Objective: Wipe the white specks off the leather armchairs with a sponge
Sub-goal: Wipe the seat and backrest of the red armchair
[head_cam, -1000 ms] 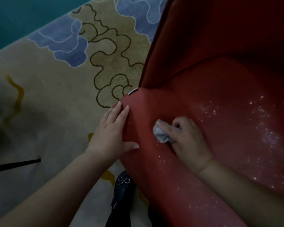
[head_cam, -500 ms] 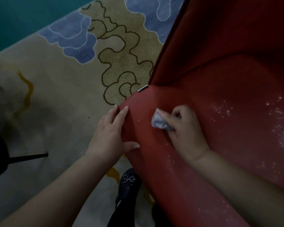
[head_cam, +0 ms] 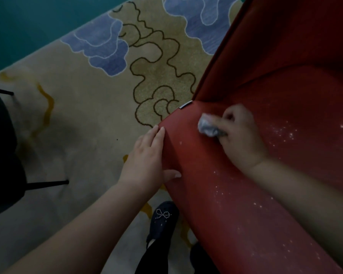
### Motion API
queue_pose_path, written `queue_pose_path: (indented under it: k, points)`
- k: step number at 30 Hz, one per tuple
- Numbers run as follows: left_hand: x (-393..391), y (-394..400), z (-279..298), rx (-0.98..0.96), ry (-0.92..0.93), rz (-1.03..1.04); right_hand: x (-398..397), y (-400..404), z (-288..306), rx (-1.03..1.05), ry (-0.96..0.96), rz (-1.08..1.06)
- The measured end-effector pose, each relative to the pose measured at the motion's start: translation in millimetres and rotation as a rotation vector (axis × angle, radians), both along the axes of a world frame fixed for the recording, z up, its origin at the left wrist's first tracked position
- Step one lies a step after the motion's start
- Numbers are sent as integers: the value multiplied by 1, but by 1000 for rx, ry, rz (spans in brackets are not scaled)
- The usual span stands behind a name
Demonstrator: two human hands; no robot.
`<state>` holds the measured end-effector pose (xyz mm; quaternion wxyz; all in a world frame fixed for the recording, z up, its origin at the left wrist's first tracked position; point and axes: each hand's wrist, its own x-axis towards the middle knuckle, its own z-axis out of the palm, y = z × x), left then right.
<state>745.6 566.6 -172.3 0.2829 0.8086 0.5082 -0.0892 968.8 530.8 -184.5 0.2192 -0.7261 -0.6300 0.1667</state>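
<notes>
A dark chair [head_cam: 2, 155] stands on the rug [head_cam: 83, 115], left of the armchair [head_cam: 226, 214]. The left hand [head_cam: 147, 159] lies flat on the armchair's edge, fingers straight, thumb spread. A slipper [head_cam: 162, 220] shows below it. The right hand [head_cam: 240, 135] pinches the sponge [head_cam: 206, 126] against the seat. Specks [head_cam: 285, 133] lie right of it. A small tag [head_cam: 186, 105] on the armchair's corner is unreadable.

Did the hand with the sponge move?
Yes. The right hand with the sponge slid up the red armchair seat, closer to the metal tag at its corner.
</notes>
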Motion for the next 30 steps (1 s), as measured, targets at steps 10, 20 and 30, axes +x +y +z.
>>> queue_pose_path:
  k: [10,20,30]
  points:
    - [17,-3,9,43,-6,-130,12,-65,0,-197,59,100]
    - [45,-2,9,80,0,-160,-26,-125,-1,-165,80,275]
    - [52,-22,10,106,1,-212,-8,-105,1,-1,69,-106]
